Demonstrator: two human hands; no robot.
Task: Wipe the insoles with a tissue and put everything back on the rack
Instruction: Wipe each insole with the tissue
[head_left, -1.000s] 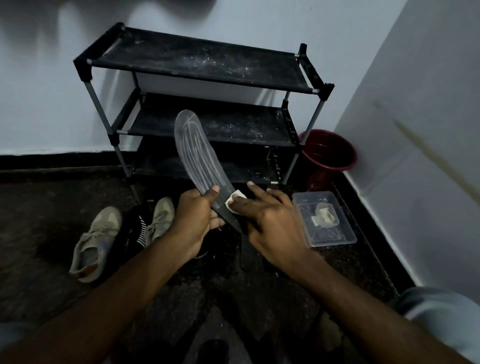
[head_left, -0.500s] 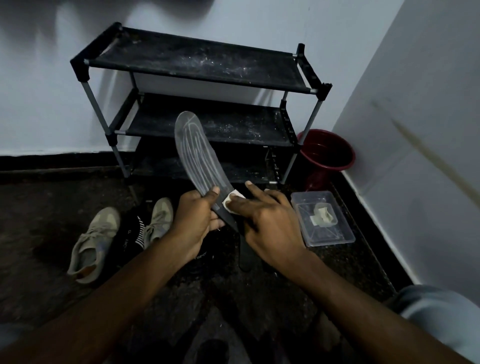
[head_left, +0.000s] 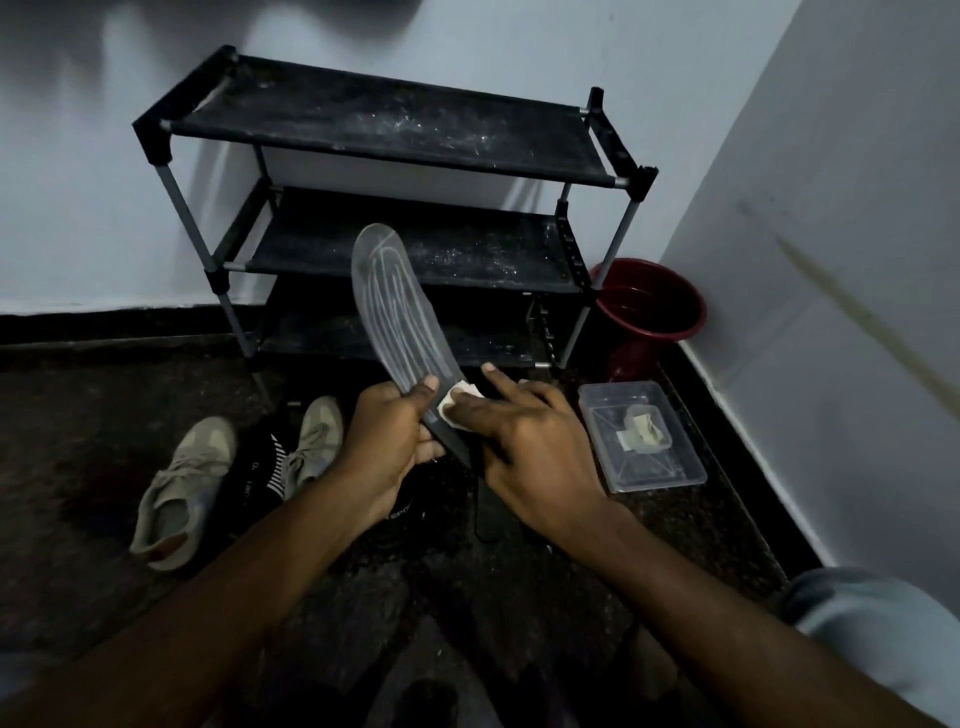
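Well, the left hand (head_left: 387, 441) held the grey insole (head_left: 395, 317) by its heel end. Its fingers (head_left: 430, 453) were curled round the edge and the thumb lay on top. The insole stood up and leaned toward 11 o'clock, with its toe end in front of the middle shelf of the black rack (head_left: 395, 130). Pale lines ran along the insole. The right hand (head_left: 524, 441) pressed a small white tissue (head_left: 457, 397) down on the insole, just beside the left thumb. Its fingers (head_left: 498, 379) were stretched out fairly straight over the tissue, not curled round it. The rack stood at 12 o'clock against the white wall, and its three shelves looked dusty. A red bucket (head_left: 649, 317) sat in the corner at 2 o'clock, just beside the rack's leg. A clear plastic box (head_left: 641, 436) lay on the floor at 3 o'clock from the hands, with some small pale bits inside. Another dark insole (head_left: 488, 514) lay on the floor under the right hand. At 9 o'clock two tan shoes (head_left: 179, 488) lay on the dark floor (head_left: 78, 441), with a black thing with white stripes (head_left: 260, 467) between them. A pale blue sleeve (head_left: 878, 634) showed at 4 o'clock.
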